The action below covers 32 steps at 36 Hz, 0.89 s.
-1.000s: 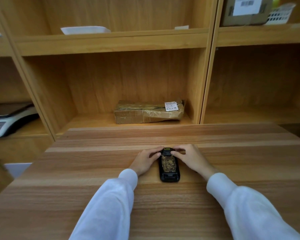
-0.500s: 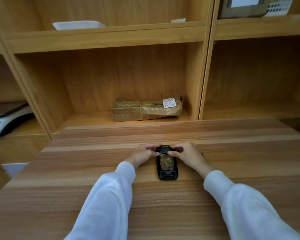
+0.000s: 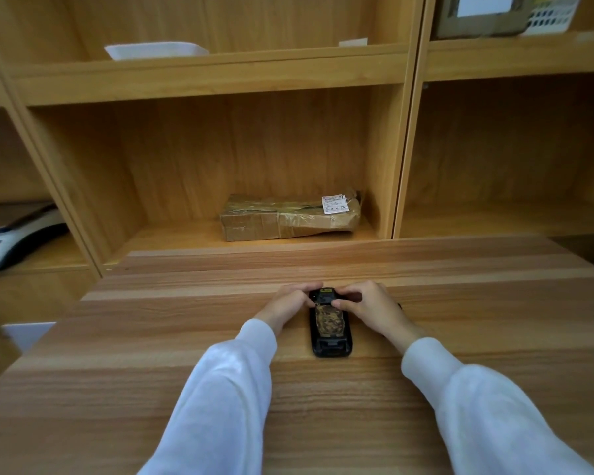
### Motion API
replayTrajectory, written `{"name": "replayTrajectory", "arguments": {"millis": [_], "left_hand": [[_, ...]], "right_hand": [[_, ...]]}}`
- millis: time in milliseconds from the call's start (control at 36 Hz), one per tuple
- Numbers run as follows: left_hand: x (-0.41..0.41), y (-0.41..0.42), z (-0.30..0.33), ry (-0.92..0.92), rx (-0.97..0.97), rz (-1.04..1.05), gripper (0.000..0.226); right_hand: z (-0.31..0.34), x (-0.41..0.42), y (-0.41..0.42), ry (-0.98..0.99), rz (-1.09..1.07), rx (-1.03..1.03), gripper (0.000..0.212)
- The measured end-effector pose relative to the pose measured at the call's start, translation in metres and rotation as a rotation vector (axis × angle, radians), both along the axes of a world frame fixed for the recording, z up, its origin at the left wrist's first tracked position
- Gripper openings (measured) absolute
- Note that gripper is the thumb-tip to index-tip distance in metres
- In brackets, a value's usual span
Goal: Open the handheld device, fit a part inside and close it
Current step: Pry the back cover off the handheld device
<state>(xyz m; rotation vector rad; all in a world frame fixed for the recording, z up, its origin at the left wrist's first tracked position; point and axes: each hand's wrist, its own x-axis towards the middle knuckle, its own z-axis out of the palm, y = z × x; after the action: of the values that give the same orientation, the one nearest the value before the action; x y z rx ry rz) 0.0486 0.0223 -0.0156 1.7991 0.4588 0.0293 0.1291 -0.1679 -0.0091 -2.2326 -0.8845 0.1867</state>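
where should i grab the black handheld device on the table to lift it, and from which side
Probably by its long side edges at the near half, coming from above with thumb and fingers either side. The handheld device lies flat on the table, long axis pointing away from the person, so the sides are exposed. The left hand and right hand already crowd its far end; the near end is free.
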Motion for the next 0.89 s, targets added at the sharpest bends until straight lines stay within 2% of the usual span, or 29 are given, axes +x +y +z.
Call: {"name": "replayTrajectory", "arguments": {"millis": [444,889], "left_hand": [[-0.0014,0.0024,-0.0074,-0.073,0.084,-0.005,0.048],[-0.0038,0.0035,-0.0099,-0.08,0.047,-0.027,0.041]], "right_hand": [[0.0022,-0.0027,-0.0008,0.015,0.014,0.01,0.04],[0.0013,-0.0033,-0.0003,0.012,0.015,0.007,0.041]]}}
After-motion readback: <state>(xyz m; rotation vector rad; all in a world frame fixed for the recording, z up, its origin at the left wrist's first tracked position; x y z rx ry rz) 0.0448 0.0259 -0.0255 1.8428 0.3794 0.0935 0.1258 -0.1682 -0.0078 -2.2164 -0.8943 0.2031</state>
